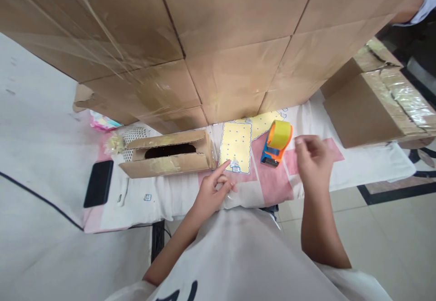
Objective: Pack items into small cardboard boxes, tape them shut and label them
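Note:
My left hand (213, 189) is at the front edge of the cloth-covered table. Its index finger stretches out to the lower edge of a yellow dotted patch (235, 144), while the other fingers curl loosely near the thumb. Close to that fingertip is a small whitish, shiny piece (234, 164). My right hand (315, 158) hovers right of the tape dispenser (271, 155), slightly blurred, with thumb and fingers pinched together. Whatever may be between them is too small to make out. The orange and blue dispenser carries a yellow roll of tape (279, 134).
Large taped cardboard boxes (235, 78) stand along the back. A narrow carton (166, 167) with a dark slot and a black phone (98, 184) lie on the left. Another carton (366, 110) sits at right. Another person's sleeve (425, 6) shows at the upper right.

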The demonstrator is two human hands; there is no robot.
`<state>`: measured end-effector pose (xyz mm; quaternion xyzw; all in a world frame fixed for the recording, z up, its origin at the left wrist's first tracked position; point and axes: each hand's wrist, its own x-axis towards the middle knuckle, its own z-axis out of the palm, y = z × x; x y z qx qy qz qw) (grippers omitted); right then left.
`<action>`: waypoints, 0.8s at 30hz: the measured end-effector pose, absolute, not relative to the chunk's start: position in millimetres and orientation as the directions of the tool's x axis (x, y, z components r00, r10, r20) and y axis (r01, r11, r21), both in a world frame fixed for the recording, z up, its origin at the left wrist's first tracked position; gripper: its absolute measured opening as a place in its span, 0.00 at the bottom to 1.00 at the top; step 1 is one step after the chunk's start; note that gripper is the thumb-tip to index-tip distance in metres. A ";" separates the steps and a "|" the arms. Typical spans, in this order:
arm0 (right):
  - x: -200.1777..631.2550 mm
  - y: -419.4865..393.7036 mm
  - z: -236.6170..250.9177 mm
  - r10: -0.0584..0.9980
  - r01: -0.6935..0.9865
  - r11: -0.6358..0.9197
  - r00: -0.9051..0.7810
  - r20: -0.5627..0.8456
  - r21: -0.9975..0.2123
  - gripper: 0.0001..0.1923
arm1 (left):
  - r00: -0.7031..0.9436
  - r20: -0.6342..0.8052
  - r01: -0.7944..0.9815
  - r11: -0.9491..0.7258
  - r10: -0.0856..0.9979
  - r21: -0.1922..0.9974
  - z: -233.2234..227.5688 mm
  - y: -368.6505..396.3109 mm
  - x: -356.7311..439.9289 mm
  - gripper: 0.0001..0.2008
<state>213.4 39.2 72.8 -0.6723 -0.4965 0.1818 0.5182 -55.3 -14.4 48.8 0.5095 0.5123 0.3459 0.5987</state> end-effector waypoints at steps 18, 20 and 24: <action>114.2 32.6 105.1 0.724 0.582 0.109 -0.602 -0.337 -0.806 0.10 | 0.281 -0.200 0.279 0.120 0.939 0.953 65.5 -24.3 -94.8 0.29; 104.9 28.8 102.8 0.725 0.568 0.136 -0.616 -0.310 -0.812 0.12 | 0.278 -0.162 0.305 0.073 0.947 0.949 64.4 -26.3 -96.0 0.28; 91.5 23.1 110.9 0.755 0.561 0.266 -0.627 -0.192 -0.784 0.13 | 0.217 -0.174 0.343 0.092 0.961 0.935 59.1 -31.7 -107.5 0.27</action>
